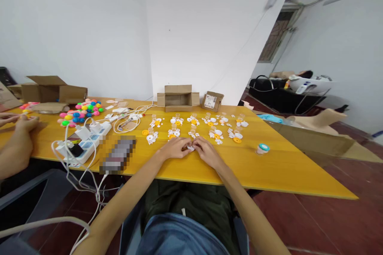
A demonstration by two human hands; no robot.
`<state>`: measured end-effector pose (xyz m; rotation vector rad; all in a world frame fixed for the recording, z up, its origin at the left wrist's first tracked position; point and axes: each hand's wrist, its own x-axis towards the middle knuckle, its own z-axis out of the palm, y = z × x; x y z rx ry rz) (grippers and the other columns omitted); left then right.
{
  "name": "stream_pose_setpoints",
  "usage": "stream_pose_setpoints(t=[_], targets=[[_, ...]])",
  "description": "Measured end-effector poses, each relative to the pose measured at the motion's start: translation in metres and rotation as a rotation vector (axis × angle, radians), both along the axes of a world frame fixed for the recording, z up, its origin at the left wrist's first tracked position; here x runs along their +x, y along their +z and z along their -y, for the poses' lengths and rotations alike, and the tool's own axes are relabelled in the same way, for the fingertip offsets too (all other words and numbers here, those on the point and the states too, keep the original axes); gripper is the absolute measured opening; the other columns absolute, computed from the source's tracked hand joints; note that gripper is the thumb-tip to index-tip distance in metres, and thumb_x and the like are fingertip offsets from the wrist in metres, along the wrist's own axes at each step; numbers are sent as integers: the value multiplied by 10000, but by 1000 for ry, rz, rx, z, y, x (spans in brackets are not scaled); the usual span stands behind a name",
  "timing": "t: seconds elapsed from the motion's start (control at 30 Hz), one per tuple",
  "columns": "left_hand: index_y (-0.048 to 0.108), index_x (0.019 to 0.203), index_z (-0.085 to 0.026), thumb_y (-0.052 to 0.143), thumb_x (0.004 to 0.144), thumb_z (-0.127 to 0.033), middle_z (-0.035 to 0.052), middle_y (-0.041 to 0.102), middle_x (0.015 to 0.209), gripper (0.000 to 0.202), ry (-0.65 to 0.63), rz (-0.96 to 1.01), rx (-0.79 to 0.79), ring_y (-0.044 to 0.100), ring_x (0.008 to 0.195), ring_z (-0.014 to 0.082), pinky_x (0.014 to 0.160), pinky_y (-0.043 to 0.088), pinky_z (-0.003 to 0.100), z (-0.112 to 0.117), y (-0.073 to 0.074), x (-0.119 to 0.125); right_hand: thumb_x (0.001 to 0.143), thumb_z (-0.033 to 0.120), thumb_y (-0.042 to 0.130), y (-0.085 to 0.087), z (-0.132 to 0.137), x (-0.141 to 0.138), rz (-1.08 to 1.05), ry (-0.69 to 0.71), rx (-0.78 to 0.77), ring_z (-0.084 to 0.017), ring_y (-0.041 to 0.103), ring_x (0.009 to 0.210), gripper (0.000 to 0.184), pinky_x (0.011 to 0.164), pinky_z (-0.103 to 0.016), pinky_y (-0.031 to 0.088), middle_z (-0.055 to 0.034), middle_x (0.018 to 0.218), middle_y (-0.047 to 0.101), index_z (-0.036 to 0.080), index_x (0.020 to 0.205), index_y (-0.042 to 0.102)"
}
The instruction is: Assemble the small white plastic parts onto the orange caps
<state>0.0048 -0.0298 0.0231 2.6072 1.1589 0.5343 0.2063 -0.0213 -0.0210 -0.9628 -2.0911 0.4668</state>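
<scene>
Left hand: your left hand [175, 148] rests on the table [284, 167] in front of you, fingers curled in, tips pinched on a small white piece [190, 148].
Right hand: your right hand [206, 151] meets it from the other side, fingertips closed on the same piece; neither hand has anything else in it.
Piece: it sits between your two sets of fingertips, just above the near middle of the table. It is mostly hidden by the fingers, so its shape cannot be told.
Parts: white and orange parts [194, 125] lie in small groups just beyond your knuckles, near but not touching your hands.
Jar: a small jar [262, 148] with a teal lid stands to your right, well apart.
Left side: a power strip [85, 143] and white cables [131, 117] lie there, with coloured balls [82, 112] behind them. A co-worker's hand [25, 122] works at the far left edge.
Boxes: an open box [178, 97] stands by the wall behind the parts.
Grip advice: the piece looks light and small, so pinch with the pads, not the nails, and press only lightly.
Support: let both wrists bear on the table; that likely steadies fine finger work.
Height: work low over the surface, so a slip drops the piece close by.
Risk: a wide elbow move could scatter the nearest groups.
</scene>
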Motion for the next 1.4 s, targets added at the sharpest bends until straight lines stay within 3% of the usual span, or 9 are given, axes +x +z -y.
stream_pose_setpoints(t=[0.27,0.6,1.07,1.4], targets=[[619,972,-248,585,925,-343,2,671,804,111,-11,17,4,647,815,200,765,485,285,-2,-3,-1,917,152,546,5,-3,4,-4,68,-41,-229,643,918,159,866,-372,526,-50,922,669,248,810,615],[603,942,-238,599,915,-334,-4,662,786,99,-21,10,-2,633,759,190,732,467,285,-5,-5,0,797,35,562,23,-17,4,171,115,-121,-211,651,881,209,847,-344,529,-42,901,666,230,741,612],[589,928,-238,598,913,-315,-12,657,781,79,-39,19,-5,616,735,175,696,443,275,-4,-4,0,860,87,542,21,-13,9,143,142,-112,-207,644,908,172,856,-347,531,-49,960,653,236,796,598],[615,995,-239,592,893,-276,-9,671,792,110,-20,-13,-28,647,773,188,731,467,278,-3,-2,0,889,182,573,13,-17,12,37,29,-66,-227,654,1004,119,918,-371,529,-65,1061,683,237,796,621]])
